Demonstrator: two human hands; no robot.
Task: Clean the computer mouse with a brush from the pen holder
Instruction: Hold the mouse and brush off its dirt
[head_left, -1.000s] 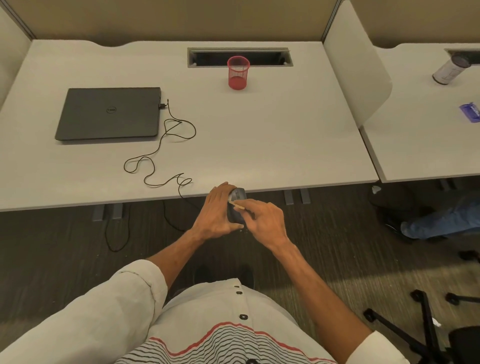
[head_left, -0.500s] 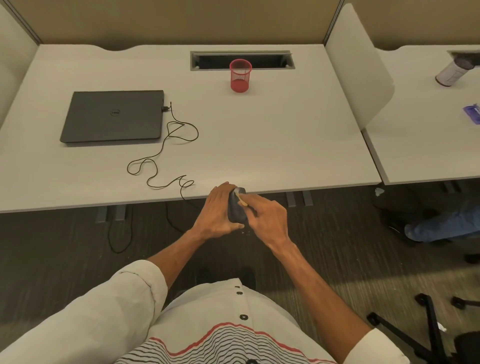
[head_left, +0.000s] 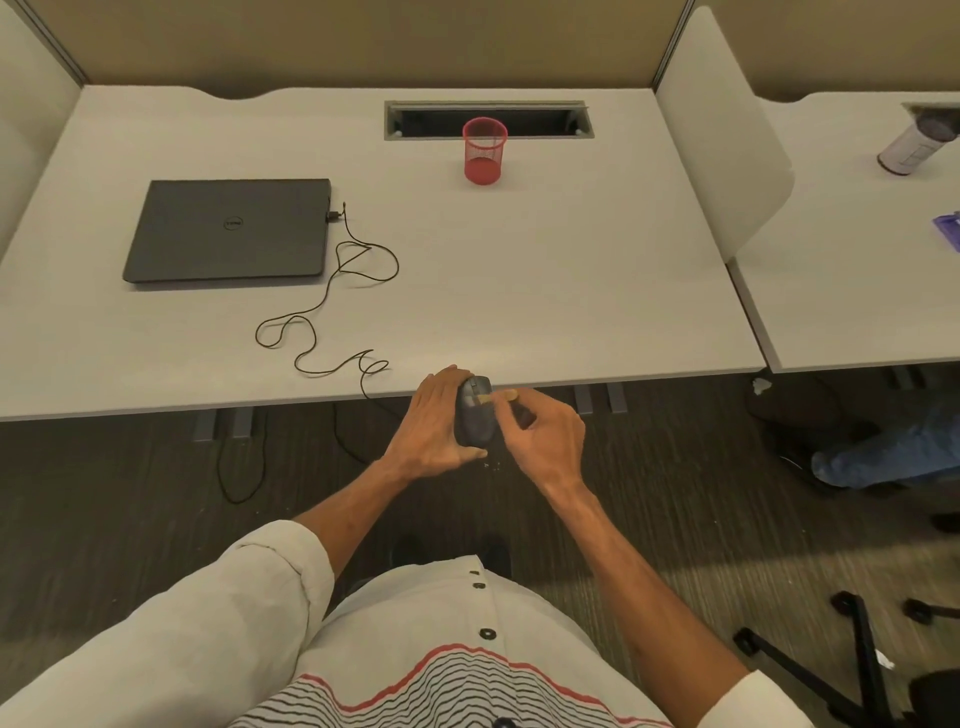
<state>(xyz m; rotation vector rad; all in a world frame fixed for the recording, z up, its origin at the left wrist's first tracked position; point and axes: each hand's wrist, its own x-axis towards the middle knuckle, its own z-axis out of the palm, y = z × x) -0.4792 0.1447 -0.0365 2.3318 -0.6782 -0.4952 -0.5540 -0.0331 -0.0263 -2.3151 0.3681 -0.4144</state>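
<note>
Since a second ago the brush (head_left: 497, 397) has swung from a downward slant to lie nearly level across the top of the computer mouse (head_left: 474, 413), and the right hand (head_left: 543, 439) has drawn a little to the right. In the head view, the left hand (head_left: 434, 423) is wrapped around the dark mouse, fingers behind it and thumb underneath, holding it in the air just off the near edge of the desk (head_left: 519, 260). The right hand is closed on the brush's pale handle, pinched between thumb and fingers, its tip touching the mouse near its front end. The mouse cable (head_left: 332, 291) loops across the desk to the closed laptop (head_left: 231, 228) on the left. The red mesh pen holder (head_left: 484, 157) stands upright, well apart from the hands, near the back slot.
</note>
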